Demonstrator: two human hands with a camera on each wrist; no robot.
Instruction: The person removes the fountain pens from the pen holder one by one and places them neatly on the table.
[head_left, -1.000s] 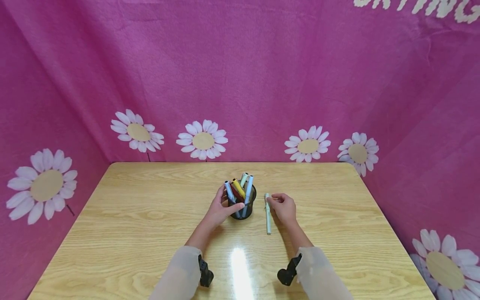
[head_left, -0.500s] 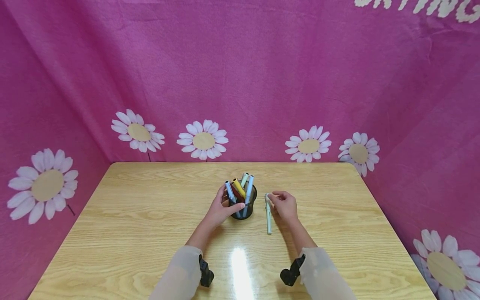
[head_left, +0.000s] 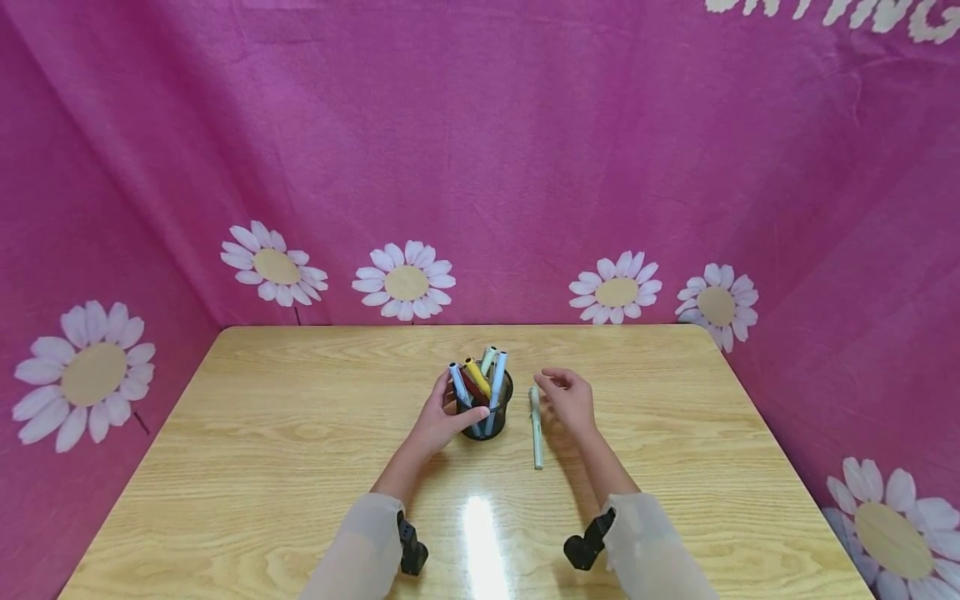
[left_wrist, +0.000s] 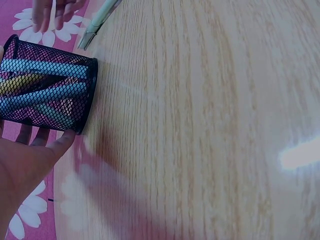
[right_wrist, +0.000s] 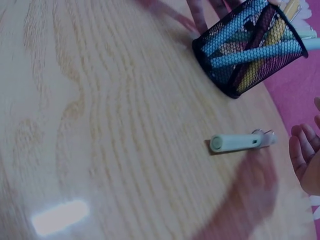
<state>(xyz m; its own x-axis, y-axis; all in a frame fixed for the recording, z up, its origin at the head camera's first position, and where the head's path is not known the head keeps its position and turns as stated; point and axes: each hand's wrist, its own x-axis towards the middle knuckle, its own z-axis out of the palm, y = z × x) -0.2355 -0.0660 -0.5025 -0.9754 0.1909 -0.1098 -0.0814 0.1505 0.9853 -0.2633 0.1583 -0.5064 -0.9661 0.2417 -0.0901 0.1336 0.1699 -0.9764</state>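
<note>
My left hand [head_left: 435, 425] grips a black mesh pen cup [head_left: 480, 432], thumb across its near side and fingers round the left. Several pens stand in it, among them a yellow pen [head_left: 478, 377], a light blue pen [head_left: 498, 375] and a dark red one. Through the mesh in the left wrist view, the pens inside the cup [left_wrist: 47, 85] show as coloured bars. Right of the cup a pale green pen [head_left: 537, 437] with a wire clip lies on the table. My right hand [head_left: 572, 404] hovers beside its clip end, fingers loosely bent, holding nothing; the pen [right_wrist: 239, 142] lies apart from it.
The wooden table [head_left: 300, 467] ends at the back against a pink curtain [head_left: 480, 167] printed with daisies. Pink cloth also hangs along both sides. A bright light reflection falls on the tabletop between my forearms.
My right hand has let go of the pale green pen and moved slightly up and away from it. The pen stays on the table. My left hand keeps its hold on the cup.
</note>
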